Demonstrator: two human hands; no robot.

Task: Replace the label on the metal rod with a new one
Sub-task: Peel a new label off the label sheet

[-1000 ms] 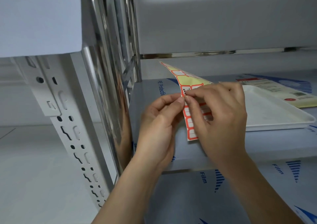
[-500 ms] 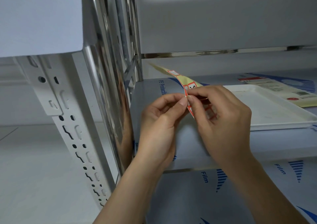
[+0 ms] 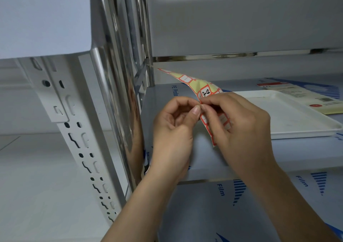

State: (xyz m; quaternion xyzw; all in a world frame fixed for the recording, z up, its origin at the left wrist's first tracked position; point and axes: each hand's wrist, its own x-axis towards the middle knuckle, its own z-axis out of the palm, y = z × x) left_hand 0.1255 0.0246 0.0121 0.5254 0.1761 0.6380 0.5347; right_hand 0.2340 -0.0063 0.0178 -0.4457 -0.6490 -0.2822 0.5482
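1 white tray sits on the shelf, nothing visible in it (a paper lies behind). 2 hands meet at 1 bent label sheet: the right hand grips it, the left hand pinches at its edge. The shiny metal rod stands just left.

You've got handwriting on one red-bordered label of the sticker sheet, looks like "2-Q" but it's too curled to be sure. The shelf film reads "Film" in blue twice along the front edge, and "PE Prote" at the back-left corner. The paper at the right edge has print too small to read.
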